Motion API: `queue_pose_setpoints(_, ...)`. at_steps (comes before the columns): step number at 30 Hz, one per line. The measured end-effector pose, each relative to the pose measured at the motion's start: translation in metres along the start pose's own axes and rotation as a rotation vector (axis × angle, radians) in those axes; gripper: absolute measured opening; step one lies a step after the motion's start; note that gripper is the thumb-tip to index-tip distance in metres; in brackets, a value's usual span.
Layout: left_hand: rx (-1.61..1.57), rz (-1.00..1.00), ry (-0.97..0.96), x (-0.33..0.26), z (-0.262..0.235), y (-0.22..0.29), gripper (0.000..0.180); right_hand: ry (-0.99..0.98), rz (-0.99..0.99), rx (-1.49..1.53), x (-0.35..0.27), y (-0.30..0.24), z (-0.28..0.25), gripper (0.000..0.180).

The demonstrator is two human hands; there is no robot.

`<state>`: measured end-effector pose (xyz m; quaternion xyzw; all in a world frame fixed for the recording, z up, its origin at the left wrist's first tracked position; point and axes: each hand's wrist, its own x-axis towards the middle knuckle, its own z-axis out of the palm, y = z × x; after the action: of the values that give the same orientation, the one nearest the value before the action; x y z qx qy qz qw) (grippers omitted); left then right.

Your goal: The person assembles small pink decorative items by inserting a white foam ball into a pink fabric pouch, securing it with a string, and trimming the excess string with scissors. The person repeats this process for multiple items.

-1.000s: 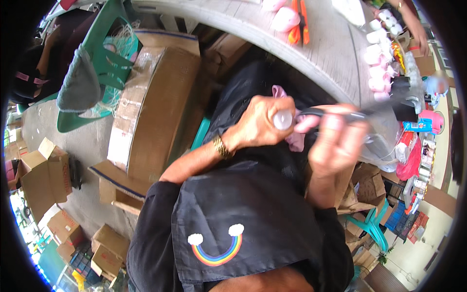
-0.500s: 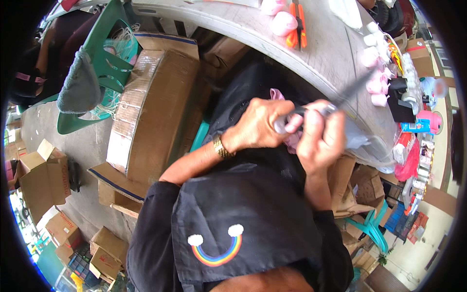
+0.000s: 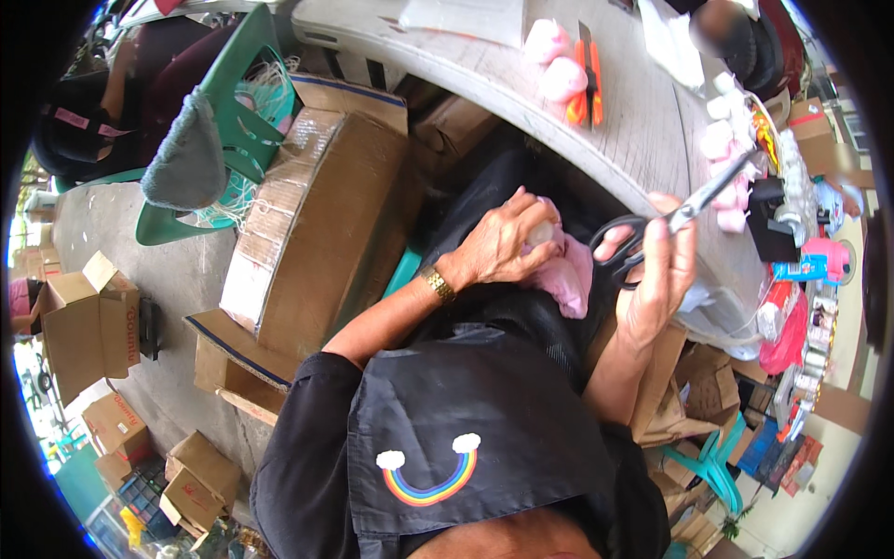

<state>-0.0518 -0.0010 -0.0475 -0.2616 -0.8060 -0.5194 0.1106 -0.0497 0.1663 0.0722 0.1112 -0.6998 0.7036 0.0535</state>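
Observation:
A pair of scissors with black handles is in my right hand, fingers through the loops. Its silver blades point up and right over the table edge, close together. My left hand is closed on a bunched pink cloth in my lap. A small whitish round part shows between the left fingers; I cannot make out what it is. The two hands are apart, with the scissors not touching the cloth.
Pink wrapped bundles and orange-handled scissors lie on the white table. More pink bundles line its right side. A large cardboard box and a green chair with a grey cloth stand left.
Both hands were together around the scissors handles. Now the right hand holds the scissors farther right, and the left hand grips the pink cloth, which shows more fully.

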Motion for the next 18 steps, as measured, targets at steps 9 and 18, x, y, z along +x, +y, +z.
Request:
queue_pose_setpoints(9, 0.591, -0.231, -0.014, -0.058, -0.010, -0.010, 0.050, -0.594, 0.356, 0.654, -0.032, 0.039, -0.014, 0.078)
queue_pose_setpoints(18, -0.379, -0.637, 0.129, -0.039, -0.043, 0.001, 0.017, -0.569, 0.486, 0.354, -0.048, 0.028, -0.019, 0.059)
